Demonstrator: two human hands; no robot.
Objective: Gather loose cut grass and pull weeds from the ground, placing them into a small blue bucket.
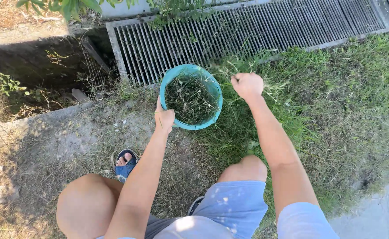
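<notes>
A: Two hands at work, squatting on the lawn. Left hand [164, 118] clamped on the near rim of the teal bucket [205, 80], tilting its mouth toward the camera. Right hand [247, 85] fisted around a tuft of pulled grass [230, 68], just beside the bucket's right rim.

B: Bucket position?

A: On the ground at the edge of the green grass patch [327, 97], just short of the metal drain grate [247, 31]. Loose dry clippings [190, 99] already line its inside. Open drain pit [39, 71] lies off to the left, a sandalled foot [125, 163] well behind the bucket.

B: Notes on doing it cleanly?

A: My judgement: keep the left grip firm so the tilted rim stays put, bring the fist fully over the opening before loosening it, and let go low, since light blades scatter easily. Stray stalks may otherwise land near the grate.
</notes>
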